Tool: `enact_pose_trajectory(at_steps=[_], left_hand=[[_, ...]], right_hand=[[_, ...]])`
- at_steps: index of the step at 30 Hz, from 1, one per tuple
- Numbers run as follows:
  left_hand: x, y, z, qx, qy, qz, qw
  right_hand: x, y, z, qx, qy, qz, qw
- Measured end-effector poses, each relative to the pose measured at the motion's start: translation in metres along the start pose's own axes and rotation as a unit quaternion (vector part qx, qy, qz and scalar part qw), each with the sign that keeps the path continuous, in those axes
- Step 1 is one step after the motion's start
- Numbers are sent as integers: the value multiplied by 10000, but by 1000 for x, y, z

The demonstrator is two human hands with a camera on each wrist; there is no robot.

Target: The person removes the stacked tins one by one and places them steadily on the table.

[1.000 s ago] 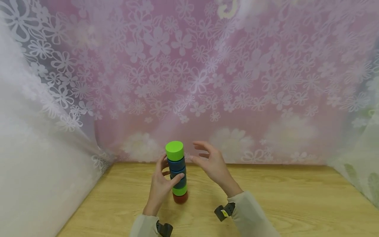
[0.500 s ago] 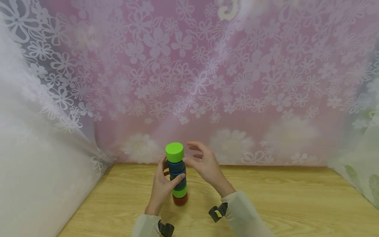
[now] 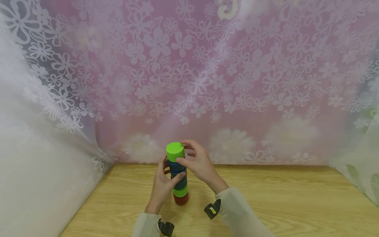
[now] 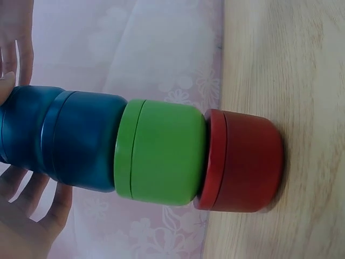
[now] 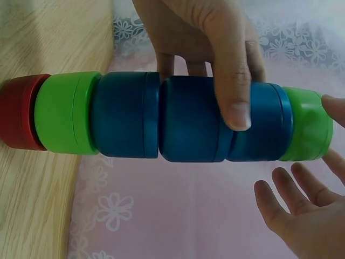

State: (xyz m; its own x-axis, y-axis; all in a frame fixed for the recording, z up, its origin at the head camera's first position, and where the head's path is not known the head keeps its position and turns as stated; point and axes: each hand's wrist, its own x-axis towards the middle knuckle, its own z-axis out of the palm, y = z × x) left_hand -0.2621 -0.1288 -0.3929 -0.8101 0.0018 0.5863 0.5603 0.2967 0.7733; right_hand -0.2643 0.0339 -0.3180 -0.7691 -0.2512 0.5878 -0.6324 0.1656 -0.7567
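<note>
A tower of small round lidded tins stands upright. A red tin (image 4: 248,162) is at the bottom, then a green tin (image 4: 167,154), then three blue tins (image 5: 126,114), with another green tin (image 3: 174,153) on top. My left hand (image 3: 161,186) grips the blue part of the stack, its thumb (image 5: 234,91) across the upper blue tins and its fingers behind. At the top, my right hand (image 3: 201,164) holds the upper green tin between thumb and forefinger; its other fingers (image 5: 296,194) are spread apart from the stack.
The red tin rests on a wood-grain table (image 3: 284,200). A pink flowered curtain (image 3: 225,82) hangs behind the table's back edge, with pale sheets (image 3: 38,158) at the sides. Dark wrist cameras (image 3: 211,210) stick out from both sleeves.
My right hand has moved left from beside the stack and has taken hold of the top green tin. The left hand has kept its grip and hardly moved.
</note>
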Motion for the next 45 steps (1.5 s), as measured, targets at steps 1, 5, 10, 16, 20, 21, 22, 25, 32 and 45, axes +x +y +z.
enact_pose_trajectory(at_steps=[1, 5, 10, 16, 20, 21, 22, 25, 32, 45], left_hand=[[0, 0, -1, -3, 4, 14, 10000], [-1, -1, -2, 11, 2, 102, 9999], [0, -1, -1, 2, -43, 120, 9999], [-2, -1, -2, -15, -25, 58, 10000], [-2, -1, -2, 1, -10, 91, 10000], [-2, -1, -2, 2, -7, 105, 9999], [-2, -1, -2, -4, -6, 120, 9999], [-1, -1, -2, 4, 22, 148, 9999], [-2, -2, -3, 34, -6, 186, 9998], [-3, -1, -2, 94, -32, 226, 9997]], right_hand=[[0, -1, 1, -7, -5, -1, 10000], [0, 1, 6, 48, -17, 87, 9999], [-1, 0, 7, 225, -64, 218, 9995], [0, 1, 10, 79, -68, -99, 9999], [1, 3, 11, -5, -31, -253, 9997], [1, 3, 11, -7, -19, -273, 9996], [1, 3, 11, -12, -1, -291, 9996], [2, 4, 10, 5, 71, -371, 9993], [1, 3, 5, 35, 149, -427, 9990], [-2, 3, -7, 29, 264, -343, 9991]])
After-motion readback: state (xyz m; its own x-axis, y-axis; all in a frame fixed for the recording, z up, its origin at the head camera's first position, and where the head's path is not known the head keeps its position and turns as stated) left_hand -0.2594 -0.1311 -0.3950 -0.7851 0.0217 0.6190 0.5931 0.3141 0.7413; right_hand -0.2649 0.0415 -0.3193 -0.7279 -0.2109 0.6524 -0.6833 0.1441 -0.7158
